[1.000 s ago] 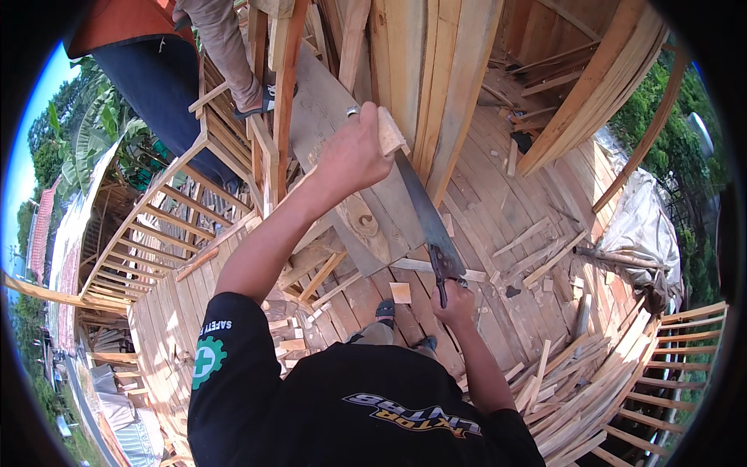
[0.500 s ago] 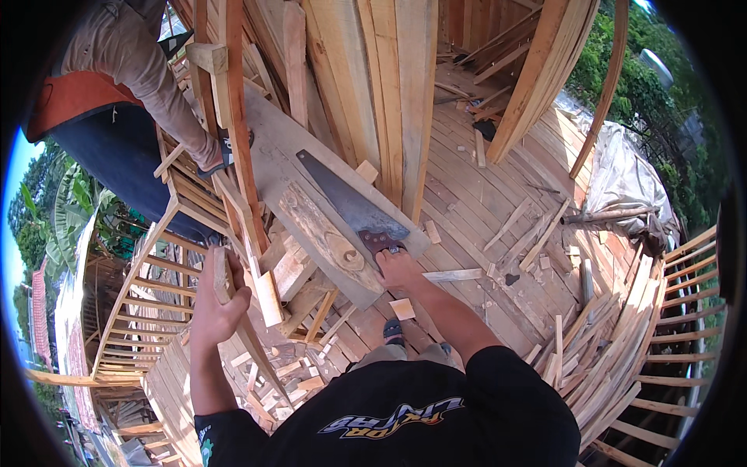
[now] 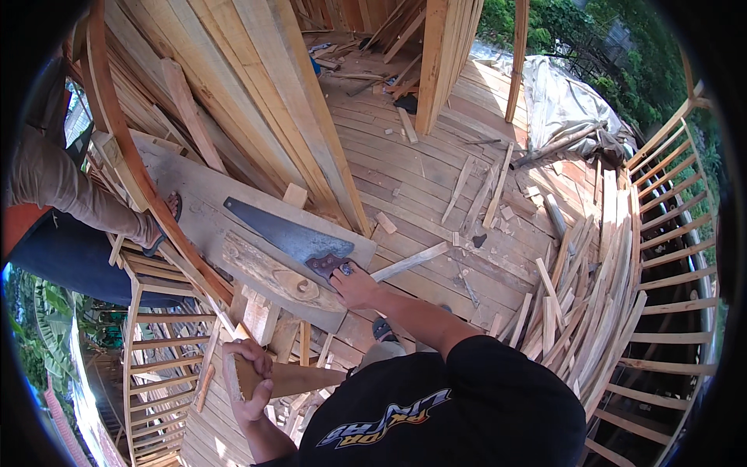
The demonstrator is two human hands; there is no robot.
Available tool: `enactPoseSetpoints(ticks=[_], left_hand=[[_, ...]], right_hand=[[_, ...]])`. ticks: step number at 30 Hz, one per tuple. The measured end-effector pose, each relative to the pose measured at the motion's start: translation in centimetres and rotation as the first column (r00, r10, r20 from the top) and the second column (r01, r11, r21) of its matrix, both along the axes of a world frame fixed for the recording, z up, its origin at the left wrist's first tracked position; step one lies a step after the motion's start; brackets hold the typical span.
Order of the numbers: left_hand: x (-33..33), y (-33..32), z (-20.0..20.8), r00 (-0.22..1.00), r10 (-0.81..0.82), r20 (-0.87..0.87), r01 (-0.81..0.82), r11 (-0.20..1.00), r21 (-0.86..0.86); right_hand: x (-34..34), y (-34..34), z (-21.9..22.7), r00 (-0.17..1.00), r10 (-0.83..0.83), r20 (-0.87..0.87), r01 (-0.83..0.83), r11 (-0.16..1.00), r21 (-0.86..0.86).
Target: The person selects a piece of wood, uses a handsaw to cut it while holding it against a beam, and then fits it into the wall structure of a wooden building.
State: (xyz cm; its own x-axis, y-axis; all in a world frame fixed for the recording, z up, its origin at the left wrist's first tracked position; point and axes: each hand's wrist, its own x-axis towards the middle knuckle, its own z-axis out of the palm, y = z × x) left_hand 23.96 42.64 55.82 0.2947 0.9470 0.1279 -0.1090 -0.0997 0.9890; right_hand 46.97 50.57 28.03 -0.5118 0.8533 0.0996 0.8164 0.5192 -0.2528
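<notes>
A handsaw (image 3: pixel 272 231) with a broad grey blade and a dark reddish-brown handle lies on a wide plank (image 3: pixel 204 189). My right hand (image 3: pixel 356 286), with a ring on one finger, is closed at the saw's handle. Beside the blade on that same plank rests a short, thick piece of wood (image 3: pixel 268 268) with a dark knot near its closer end. At the lower left, my left hand (image 3: pixel 255 381) grips a wooden board (image 3: pixel 299 379). The board reaches right toward my body, and its far end is hidden behind my black shirt.
Tall boards (image 3: pixel 257 101) lean beyond the plank. Another person's leg and sandalled foot (image 3: pixel 173 208) are at the left, near an upright post (image 3: pixel 124 148). Wood strips (image 3: pixel 599 272) pile up at right beside a slatted railing (image 3: pixel 673 272). Offcuts litter the plank floor (image 3: pixel 405 187).
The view has swung right, so the saw and plank appear farther left. The board in my left hand has turned from pointing down to lying across toward my body. My right hand stays at the saw handle.
</notes>
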Motion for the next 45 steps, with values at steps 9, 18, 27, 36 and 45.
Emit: enactPoseSetpoints(ticks=[9, 18, 27, 36, 45], left_hand=[[12.3, 1.0, -0.2, 0.955, -0.269, 0.122, 0.265, 0.963, 0.055], [31.5, 8.8, 0.8, 0.955, -0.191, 0.228, 0.132, 0.959, 0.25], [46.7, 14.5, 2.9, 0.89, -0.006, 0.455, -0.155, 0.937, 0.314], [46.3, 28.9, 1.7, 0.7, 0.141, 0.701, -0.162, 0.986, -0.036], [48.7, 54.3, -13.9, 0.711, 0.595, 0.375, -0.278, 0.728, -0.627]], right_hand=[[6.3, -3.8, 1.0, 0.905, 0.055, -0.421, -0.015, 0.995, 0.097], [31.2, -11.8, -1.6, 0.797, -0.59, -0.127, 0.37, 0.644, -0.669], [39.0, -5.2, 3.1, 0.602, -0.658, -0.453, 0.48, 0.751, -0.454], [52.3, -1.9, -1.0, 0.495, -0.83, -0.256, 0.834, 0.537, -0.128], [59.0, 4.9, 0.4, 0.496, -0.861, -0.114, 0.838, 0.509, -0.199]])
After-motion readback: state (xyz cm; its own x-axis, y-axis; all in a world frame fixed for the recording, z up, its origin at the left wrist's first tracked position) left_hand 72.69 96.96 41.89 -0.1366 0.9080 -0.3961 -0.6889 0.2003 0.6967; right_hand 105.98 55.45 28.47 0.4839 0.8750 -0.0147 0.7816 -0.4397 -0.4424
